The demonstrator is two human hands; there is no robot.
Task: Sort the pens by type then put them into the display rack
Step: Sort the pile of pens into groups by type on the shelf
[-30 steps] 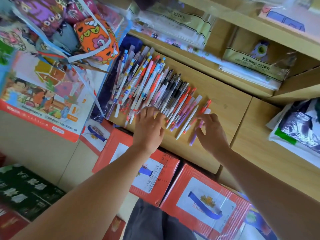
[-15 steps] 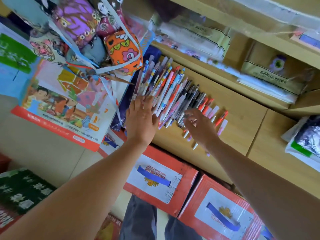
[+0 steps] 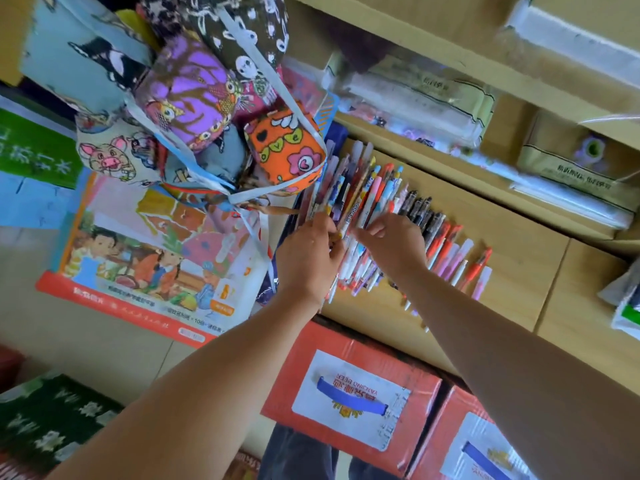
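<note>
A row of pens (image 3: 408, 216) is laid side by side at the left end of the wooden shelf (image 3: 512, 244), beside the orange pouch (image 3: 287, 150). The pens at the shelf's left edge are gripped by the left hand (image 3: 308, 258), its fingers curled round them. The right hand (image 3: 394, 247) is laid over the middle of the row with bent fingers; whether a pen is pinched cannot be told through the blur. Red boxes (image 3: 349, 393) are seen below the shelf's front edge.

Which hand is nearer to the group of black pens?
Right. The right hand lies directly beside the black pens; the left hand is farther left, at the patterned pens.
</note>
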